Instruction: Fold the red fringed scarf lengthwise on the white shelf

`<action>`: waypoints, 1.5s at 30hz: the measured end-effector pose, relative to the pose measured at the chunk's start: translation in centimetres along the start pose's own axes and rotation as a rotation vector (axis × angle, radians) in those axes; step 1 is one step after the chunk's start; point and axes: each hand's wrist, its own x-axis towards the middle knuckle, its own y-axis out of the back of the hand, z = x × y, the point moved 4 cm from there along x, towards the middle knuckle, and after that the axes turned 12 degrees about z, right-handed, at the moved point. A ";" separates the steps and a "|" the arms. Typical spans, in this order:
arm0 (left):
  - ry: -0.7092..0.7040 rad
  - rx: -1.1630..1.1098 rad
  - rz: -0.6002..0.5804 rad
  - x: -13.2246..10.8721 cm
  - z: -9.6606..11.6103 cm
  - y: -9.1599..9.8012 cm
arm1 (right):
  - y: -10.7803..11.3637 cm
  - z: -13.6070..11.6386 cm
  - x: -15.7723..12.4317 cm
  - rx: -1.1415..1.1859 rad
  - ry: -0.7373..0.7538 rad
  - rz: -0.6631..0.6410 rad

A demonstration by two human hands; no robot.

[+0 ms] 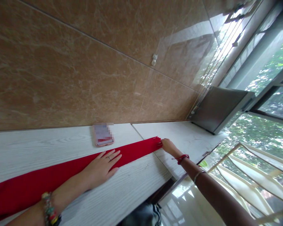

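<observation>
A long red cloth (136, 151) with a fringed end lies in a narrow flat strip across the white wood-grain table (136, 182), running from the left edge to right of centre. My left hand (102, 168) rests flat on it, fingers spread, a ring on one finger and a beaded bracelet at the wrist. At the fringed end, my right hand (168, 147) has its fingers closed on the cloth's edge; a red bracelet and a thin bangle are on that arm. A phone (103, 135) with a pinkish case lies just behind the cloth, its screen partly pixelated.
Behind the table rises a brown marbled tile wall (73, 78). A grey metallic box-like object (218, 108) stands at the far right end, near the windows. A cream rack or railing (257, 163) is at the right, beside the shiny floor.
</observation>
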 end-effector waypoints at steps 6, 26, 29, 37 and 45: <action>0.007 -0.012 -0.003 0.0 0.0 0.1 | 1.8 1.7 0.2 0.003 -0.035 0.063; 0.006 -0.009 0.015 0.1 -0.1 -0.1 | 0.2 -2.6 3.9 0.046 0.030 -0.010; 0.011 -0.016 0.023 0.0 -0.1 0.0 | -0.9 -3.6 4.9 0.050 0.023 -0.055; -0.007 -0.031 0.025 0.0 0.0 0.0 | 0.9 1.7 4.8 0.012 -0.063 -0.013; 0.003 -0.015 0.021 0.0 -0.1 -0.1 | -0.9 -3.7 5.5 0.123 0.005 -0.043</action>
